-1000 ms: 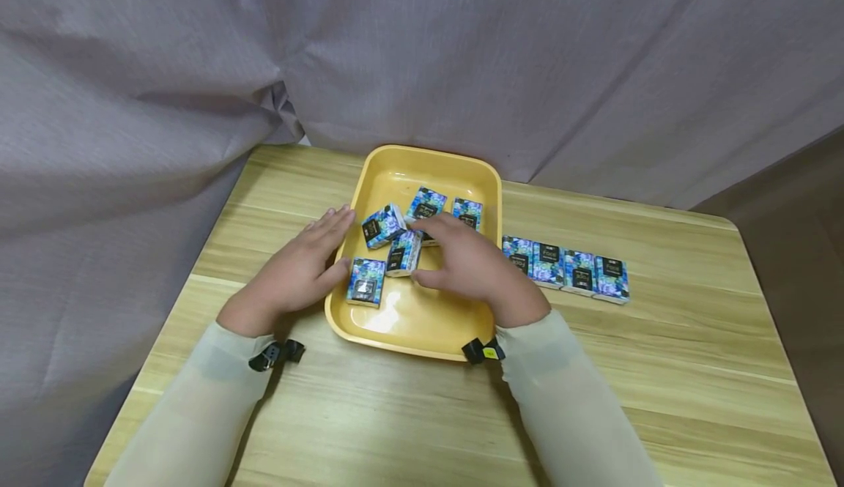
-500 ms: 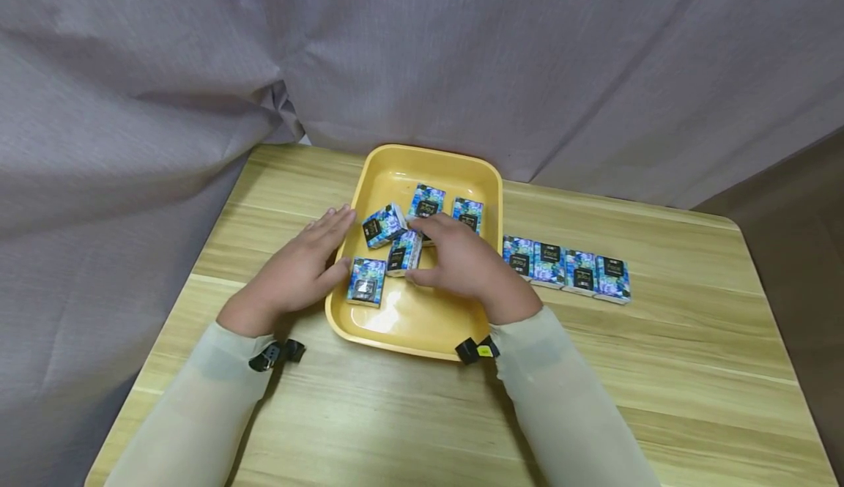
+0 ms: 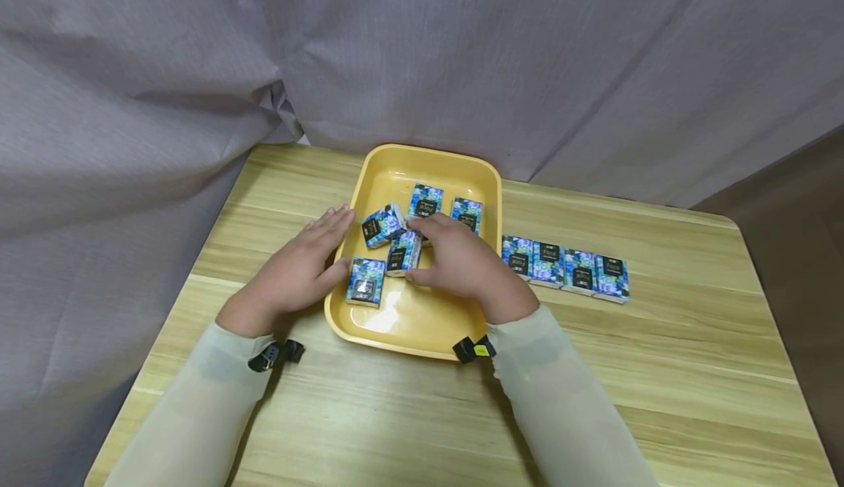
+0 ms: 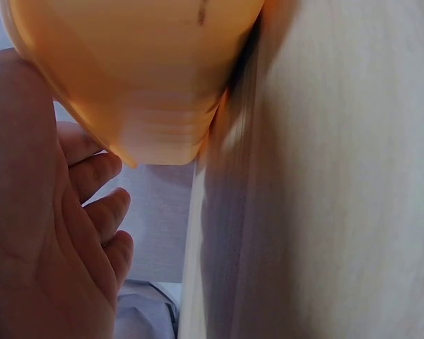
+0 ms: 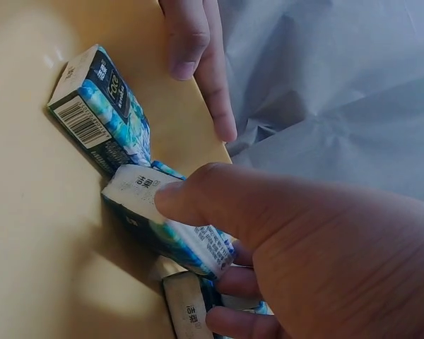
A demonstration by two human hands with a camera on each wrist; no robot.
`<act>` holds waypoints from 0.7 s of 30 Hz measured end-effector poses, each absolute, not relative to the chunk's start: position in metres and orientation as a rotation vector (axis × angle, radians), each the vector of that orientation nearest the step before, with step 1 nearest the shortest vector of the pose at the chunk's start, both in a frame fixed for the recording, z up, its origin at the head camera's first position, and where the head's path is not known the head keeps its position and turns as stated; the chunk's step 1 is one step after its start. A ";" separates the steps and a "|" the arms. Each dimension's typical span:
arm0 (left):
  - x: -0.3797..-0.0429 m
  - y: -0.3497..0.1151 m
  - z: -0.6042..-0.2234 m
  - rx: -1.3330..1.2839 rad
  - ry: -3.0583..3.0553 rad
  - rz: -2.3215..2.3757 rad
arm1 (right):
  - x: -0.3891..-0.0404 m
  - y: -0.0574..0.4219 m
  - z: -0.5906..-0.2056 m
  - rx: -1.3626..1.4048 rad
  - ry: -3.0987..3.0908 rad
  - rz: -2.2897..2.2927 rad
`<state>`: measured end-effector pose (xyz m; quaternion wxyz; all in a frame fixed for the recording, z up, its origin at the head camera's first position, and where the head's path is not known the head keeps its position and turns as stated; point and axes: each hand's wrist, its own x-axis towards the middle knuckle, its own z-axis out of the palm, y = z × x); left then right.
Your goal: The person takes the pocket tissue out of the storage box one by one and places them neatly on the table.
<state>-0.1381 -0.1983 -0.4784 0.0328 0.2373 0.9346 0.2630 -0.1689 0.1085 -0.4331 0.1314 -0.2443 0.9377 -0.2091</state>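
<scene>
A yellow tray holds several small tissue packs with blue floral print and black labels. My right hand reaches into it and pinches one tissue pack, its thumb on the near end. In the right wrist view the thumb presses the white end of that tissue pack, fingers at its far side. Against the tray's left rim rests my left hand, fingers extended along the outside. The left wrist view shows that hand beside the tray wall.
Around the held pack lie a tilted pack, a flat pack, a rear pack and a right one. Outside, a row of several packs runs rightward on the wooden table. A grey curtain hangs behind.
My right hand has shifted slightly left, its thumb closing onto the pack's near end. The rear pack moved slightly away from me. My left hand has stayed still.
</scene>
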 end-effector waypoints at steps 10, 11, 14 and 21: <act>-0.138 -0.198 -0.479 0.736 2.880 0.809 | -0.167 0.106 -0.430 -0.669 2.712 -0.576; -0.138 -0.198 -0.478 0.736 2.879 0.810 | -0.166 0.106 -0.430 -0.669 2.712 -0.573; -0.138 -0.198 -0.478 0.735 2.877 0.808 | -0.166 0.107 -0.428 -0.669 2.709 -0.570; -0.138 -0.198 -0.478 0.734 2.875 0.803 | -0.164 0.108 -0.423 -0.675 2.701 -0.585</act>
